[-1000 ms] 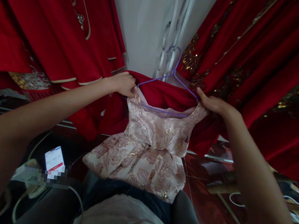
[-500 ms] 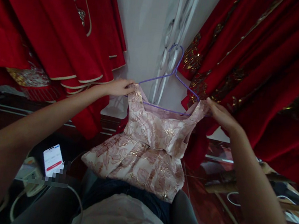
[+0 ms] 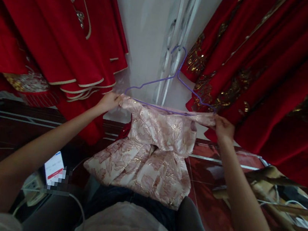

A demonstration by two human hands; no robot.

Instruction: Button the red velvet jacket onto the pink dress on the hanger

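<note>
A small pink and cream brocade dress (image 3: 163,132) with gold threads lies across my lap, its skirt spread toward me. My left hand (image 3: 110,102) pinches its left shoulder strap, and my right hand (image 3: 224,129) grips the right strap. Both straps are pulled sideways, stretching the neckline almost straight. A purple hanger (image 3: 155,81) shows above the neckline, hook upward; its bottom bar runs along the dress's top edge. The hanger's ends reach close to my fingers. Whether my fingertips also touch the hanger, I cannot tell.
Red garments with trim (image 3: 89,44) hang at left, red sequined ones (image 3: 252,76) at right. Between them stands a pale cabinet (image 3: 144,25) with white handles. A lit phone (image 3: 54,168) lies by a power strip (image 3: 33,189) at lower left. Wooden pieces (image 3: 270,187) clutter the right floor.
My hands have moved apart and a little down, pulling the straps outward. The neckline has gone from a deep scoop to nearly straight, and more of the hanger's shoulders now shows.
</note>
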